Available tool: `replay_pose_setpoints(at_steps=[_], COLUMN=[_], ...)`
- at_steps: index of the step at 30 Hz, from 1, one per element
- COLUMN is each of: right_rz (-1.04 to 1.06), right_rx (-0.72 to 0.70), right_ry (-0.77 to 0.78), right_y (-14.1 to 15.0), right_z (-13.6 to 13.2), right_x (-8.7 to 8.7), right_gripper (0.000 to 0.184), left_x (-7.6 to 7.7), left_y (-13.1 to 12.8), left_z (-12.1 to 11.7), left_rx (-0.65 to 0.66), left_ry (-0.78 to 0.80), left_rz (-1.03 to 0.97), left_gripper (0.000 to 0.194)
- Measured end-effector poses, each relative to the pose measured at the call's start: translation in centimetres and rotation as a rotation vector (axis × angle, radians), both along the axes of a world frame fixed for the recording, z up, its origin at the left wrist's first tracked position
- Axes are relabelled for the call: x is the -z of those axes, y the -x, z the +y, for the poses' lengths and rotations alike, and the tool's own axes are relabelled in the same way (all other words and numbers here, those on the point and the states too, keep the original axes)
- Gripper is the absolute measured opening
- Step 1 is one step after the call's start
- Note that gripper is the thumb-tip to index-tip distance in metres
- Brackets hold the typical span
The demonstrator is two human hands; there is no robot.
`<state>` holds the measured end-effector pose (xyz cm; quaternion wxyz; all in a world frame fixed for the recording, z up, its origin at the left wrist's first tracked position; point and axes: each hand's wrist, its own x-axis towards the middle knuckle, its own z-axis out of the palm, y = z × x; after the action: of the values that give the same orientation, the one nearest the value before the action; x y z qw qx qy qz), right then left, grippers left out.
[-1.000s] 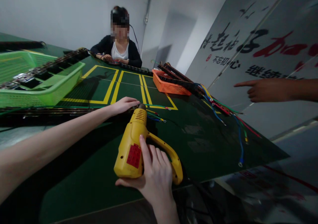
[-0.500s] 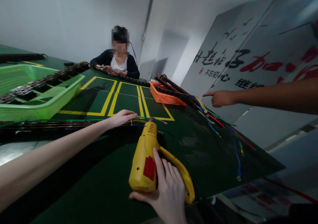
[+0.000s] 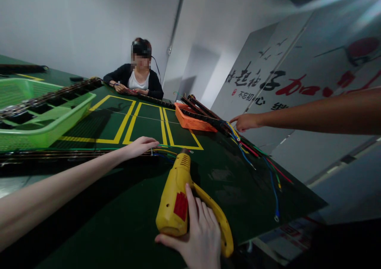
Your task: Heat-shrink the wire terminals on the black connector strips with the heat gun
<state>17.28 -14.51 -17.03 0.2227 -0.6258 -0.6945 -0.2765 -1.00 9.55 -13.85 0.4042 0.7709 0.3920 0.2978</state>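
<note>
My right hand is wrapped around the body of a yellow heat gun with a red label. Its nozzle points away from me, right by the coloured wires at the end of a long dark strip. With its fingers together, my left hand grips the wires where they leave that strip. Green, yellow and blue wires show; a ring terminal is visible just past the nozzle. My left fingertips are partly hidden from this angle.
A green basket holding a similar strip stands at the left. Farther off is an orange basket with strips and loose wires. Another person's hand points there from the right. A seated person works across the green table.
The view has shifted, so the scene sits slightly lower and farther left. The heat gun's nozzle now covers more of the wire ends. Both my hands keep their grip.
</note>
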Motion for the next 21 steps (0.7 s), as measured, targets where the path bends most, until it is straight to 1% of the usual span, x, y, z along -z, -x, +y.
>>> replay_pose_setpoints(at_steps=[2,4,7,10,12,15,17,21], right_rz=[0.004,0.016,0.067,0.127,0.146,0.154,0.154,0.168], right_rx=[-0.027,-0.063,-0.097,-0.129,-0.144,-0.132,-0.120,-0.092], right_ry=[-0.017,-0.029,-0.063,-0.116,-0.144,-0.173,-0.153,0.022], right_y=[0.8,1.8,3.7,5.3,6.1,6.5,6.5,6.6], right_z=[-0.1,0.0,0.3,0.6,0.7,0.8,0.7,0.4], right_x=[0.0,0.1,0.6,1.0,1.2,1.3,1.6,2.2], right_gripper=[0.119,0.118,0.120,0.122,0.121,0.120,0.126,0.137], left_x=[0.2,0.5,0.8,0.9,0.9,0.8,0.7,0.5], left_y=[0.0,0.0,0.0,0.0,0.1,0.1,0.1,0.0], left_z=[0.2,0.5,0.7,0.8,0.8,0.7,0.6,0.4], left_rx=[0.021,0.015,-0.017,-0.002,0.024,0.030,0.032,0.052], left_ry=[0.001,0.005,0.012,0.004,-0.005,-0.017,-0.020,-0.032], left_rz=[0.005,0.012,0.017,0.020,0.024,0.021,0.021,0.055], left_gripper=[0.052,0.055,0.056,0.057,0.059,0.059,0.057,0.054])
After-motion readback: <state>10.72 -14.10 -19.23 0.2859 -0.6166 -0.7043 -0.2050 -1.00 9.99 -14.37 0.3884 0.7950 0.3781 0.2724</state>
